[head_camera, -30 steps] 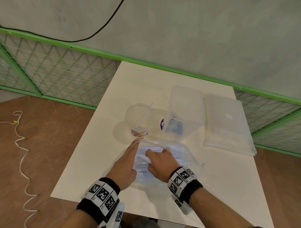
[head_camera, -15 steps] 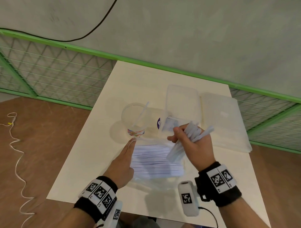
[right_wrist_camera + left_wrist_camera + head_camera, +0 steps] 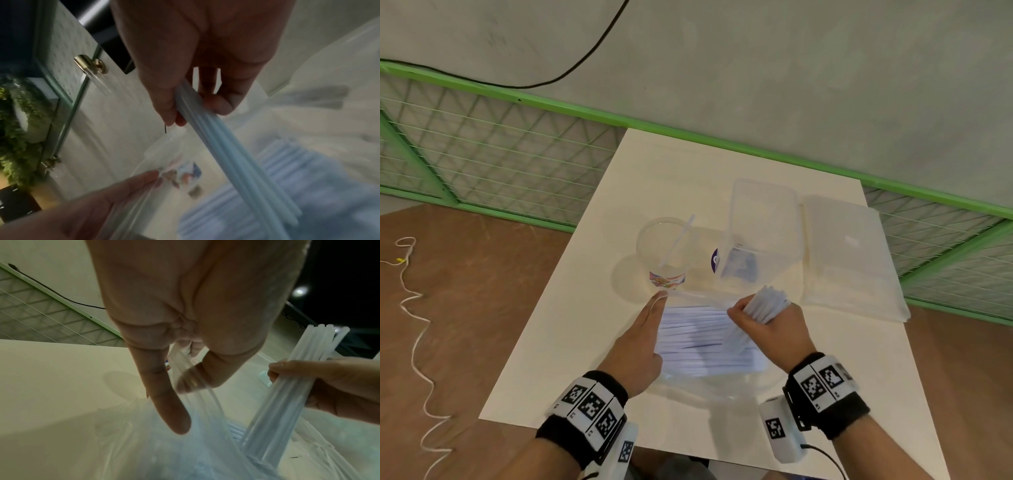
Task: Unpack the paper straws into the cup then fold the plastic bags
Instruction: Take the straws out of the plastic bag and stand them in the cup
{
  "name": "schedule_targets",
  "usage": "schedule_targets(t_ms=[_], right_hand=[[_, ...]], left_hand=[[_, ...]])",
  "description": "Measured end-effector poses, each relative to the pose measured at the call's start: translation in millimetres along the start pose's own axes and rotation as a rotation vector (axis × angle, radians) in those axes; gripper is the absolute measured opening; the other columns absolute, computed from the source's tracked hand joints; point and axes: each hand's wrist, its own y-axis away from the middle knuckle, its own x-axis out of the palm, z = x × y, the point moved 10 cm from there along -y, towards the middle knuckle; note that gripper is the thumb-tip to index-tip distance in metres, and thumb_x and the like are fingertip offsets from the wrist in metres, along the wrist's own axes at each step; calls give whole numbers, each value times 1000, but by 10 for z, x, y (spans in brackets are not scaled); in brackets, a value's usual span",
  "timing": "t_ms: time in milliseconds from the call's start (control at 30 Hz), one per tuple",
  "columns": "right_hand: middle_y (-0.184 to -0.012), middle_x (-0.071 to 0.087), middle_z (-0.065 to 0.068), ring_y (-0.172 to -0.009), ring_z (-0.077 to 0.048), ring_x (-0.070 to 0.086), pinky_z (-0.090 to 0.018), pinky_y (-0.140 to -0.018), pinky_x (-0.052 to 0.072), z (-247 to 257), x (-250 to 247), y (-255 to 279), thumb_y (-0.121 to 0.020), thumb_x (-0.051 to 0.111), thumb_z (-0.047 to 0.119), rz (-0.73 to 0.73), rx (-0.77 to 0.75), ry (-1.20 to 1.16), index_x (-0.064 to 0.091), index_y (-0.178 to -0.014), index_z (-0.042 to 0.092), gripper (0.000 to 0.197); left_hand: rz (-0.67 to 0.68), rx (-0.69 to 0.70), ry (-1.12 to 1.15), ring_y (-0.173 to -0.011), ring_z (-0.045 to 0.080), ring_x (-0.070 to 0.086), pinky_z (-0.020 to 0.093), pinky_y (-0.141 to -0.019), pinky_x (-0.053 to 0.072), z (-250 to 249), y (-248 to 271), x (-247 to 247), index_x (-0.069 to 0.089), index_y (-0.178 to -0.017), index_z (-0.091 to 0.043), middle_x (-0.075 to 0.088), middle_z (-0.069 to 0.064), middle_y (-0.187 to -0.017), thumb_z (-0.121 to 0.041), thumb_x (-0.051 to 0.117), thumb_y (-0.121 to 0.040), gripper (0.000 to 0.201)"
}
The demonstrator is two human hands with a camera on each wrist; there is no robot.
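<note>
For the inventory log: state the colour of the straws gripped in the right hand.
White, faintly translucent. The straws in the right hand show best in the head view.

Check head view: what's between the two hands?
Between the left hand and the right hand lies the open bag with flat straws inside. The right hand grips a straw bundle.
</note>
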Motion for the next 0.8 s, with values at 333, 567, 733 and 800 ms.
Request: schedule_targets(t_ms=[333,567,733,800], right_hand=[[-62,68,-9,-48,-26,63,-27,-49,48,1470,-584,-289,-76,81,12,-120,-304,-214,69,-70,15,14],[-65,71,-1,-52,-20,68,-32,-56,57,1887,-162,-904,-72,82,25,-133,-323,-119,68,-68,23,15],[-99,72,-5,-71,-15,73,-30,-65,61,1350,638,-1025,-69,85,45,241,-23,187,65,-109,2,63],[-128,55,-5,-93,-17,68,-28,-63,61,1267,665,-1025,-62,88,47,262,48,157,44,-139,8,97]], left_hand=[[-12,1,-5,-142,8,27,11,-98,27,-23,5,0,-5,-154,-33,-7,-23,-159,7,43,-81,96],[-17,14,2,-143,7,25,11,-99,27,-42,24,-8,-5,-154,-33,-8,-32,-150,6,43,-81,96],[-19,2,9,-143,9,27,11,-98,29,-9,47,-14,-6,-154,-33,-8,-25,-157,6,43,-81,96],[-19,0,14,-142,9,28,12,-96,31,5,54,-11,-6,-154,-34,-9,-24,-159,6,42,-81,96]])
